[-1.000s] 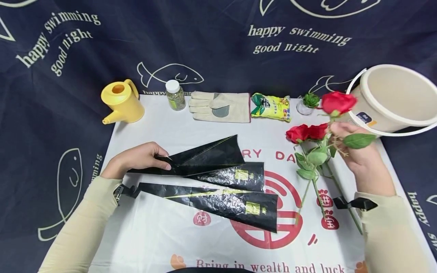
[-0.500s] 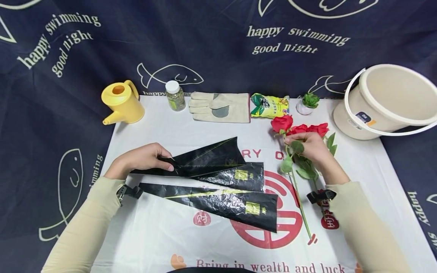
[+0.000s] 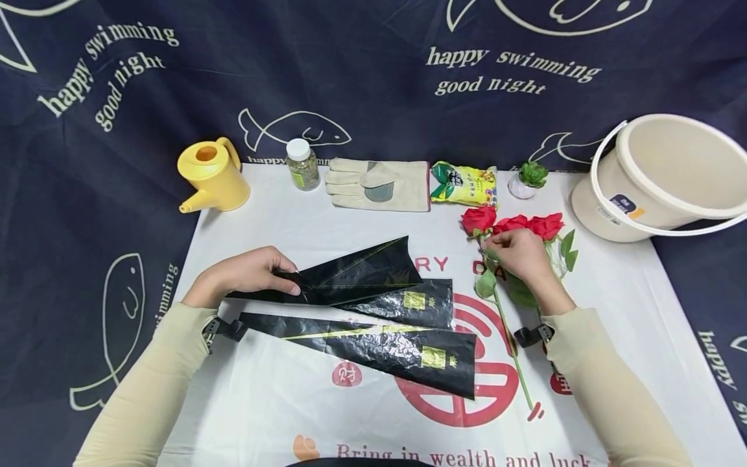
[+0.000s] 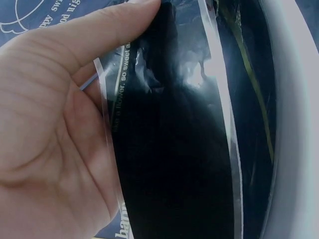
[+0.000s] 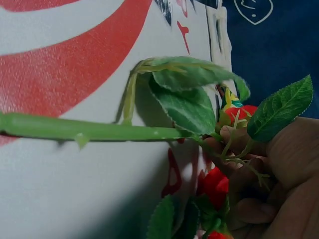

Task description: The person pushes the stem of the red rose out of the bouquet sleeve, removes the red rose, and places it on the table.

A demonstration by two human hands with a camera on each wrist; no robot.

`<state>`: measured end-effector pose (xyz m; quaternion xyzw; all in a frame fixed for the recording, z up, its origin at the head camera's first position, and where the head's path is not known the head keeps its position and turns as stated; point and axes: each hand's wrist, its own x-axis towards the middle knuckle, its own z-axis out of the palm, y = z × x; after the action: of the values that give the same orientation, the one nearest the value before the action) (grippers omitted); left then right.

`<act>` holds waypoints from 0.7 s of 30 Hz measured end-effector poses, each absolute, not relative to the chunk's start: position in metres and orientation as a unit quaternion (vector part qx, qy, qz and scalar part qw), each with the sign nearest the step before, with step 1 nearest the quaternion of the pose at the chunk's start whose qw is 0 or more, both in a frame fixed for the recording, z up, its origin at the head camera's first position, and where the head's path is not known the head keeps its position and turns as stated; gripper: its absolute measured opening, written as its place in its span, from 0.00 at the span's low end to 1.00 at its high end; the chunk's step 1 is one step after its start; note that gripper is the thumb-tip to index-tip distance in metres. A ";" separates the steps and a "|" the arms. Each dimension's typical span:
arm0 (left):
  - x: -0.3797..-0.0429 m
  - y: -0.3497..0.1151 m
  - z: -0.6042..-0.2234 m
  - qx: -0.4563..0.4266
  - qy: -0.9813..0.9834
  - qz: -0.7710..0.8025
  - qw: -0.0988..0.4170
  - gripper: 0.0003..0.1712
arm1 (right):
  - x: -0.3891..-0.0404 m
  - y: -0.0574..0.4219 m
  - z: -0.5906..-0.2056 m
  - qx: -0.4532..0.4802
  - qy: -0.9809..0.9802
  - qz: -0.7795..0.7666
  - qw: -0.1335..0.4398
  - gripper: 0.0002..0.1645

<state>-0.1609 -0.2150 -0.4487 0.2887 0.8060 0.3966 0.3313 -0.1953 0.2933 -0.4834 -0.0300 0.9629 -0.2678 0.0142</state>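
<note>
My left hand [image 3: 257, 274] pinches the narrow end of a black flower sleeve [image 3: 362, 271] between thumb and fingers, its wide end spread toward the right. In the left wrist view the thumb lies over the sleeve's [image 4: 169, 129] clear-edged film. Two more black sleeves with gold labels, one [image 3: 428, 305] partly under the held one and another [image 3: 408, 350] nearer me, lie flat. My right hand [image 3: 519, 256] pinches a red rose [image 3: 478, 220] by its stem just below the bloom; the green stem [image 5: 99, 128] runs toward me. Beside that hand lie two other red roses [image 3: 545, 226], partly hidden by it.
Along the back stand a yellow watering can [image 3: 213, 176], a jar with a white lid [image 3: 302, 165], a work glove [image 3: 379, 186], a yellow packet [image 3: 465, 185] and a small potted succulent [image 3: 528, 179]. A beige bucket [image 3: 607, 194] stands at the right.
My right hand has carried one rose left and toward me, away from the bucket, to beside the other roses' blooms. My left hand has kept its grip on the sleeve.
</note>
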 end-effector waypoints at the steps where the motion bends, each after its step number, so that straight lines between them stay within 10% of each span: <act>1: -0.161 -0.215 -0.449 0.289 0.806 0.396 0.332 0.14 | -0.195 0.294 -0.482 -0.029 0.964 -0.264 0.006 0.14; 10: -0.163 -0.210 -0.446 0.298 0.804 0.394 0.331 0.08 | -0.191 0.287 -0.456 -0.018 0.961 -0.247 -0.118 0.16; 15: -0.167 -0.200 -0.441 0.322 0.805 0.379 0.323 0.10 | -0.191 0.260 -0.452 -0.157 0.923 -0.268 -0.228 0.15; 21: -0.173 -0.188 -0.435 0.337 0.804 0.363 0.328 0.11 | -0.193 0.212 -0.469 -0.371 0.886 -0.266 -0.077 0.27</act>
<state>-0.1732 -0.1877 -0.4350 0.3372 0.8044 0.3631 0.3277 -0.1927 0.2121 -0.4687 -0.3714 0.8862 -0.2662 -0.0770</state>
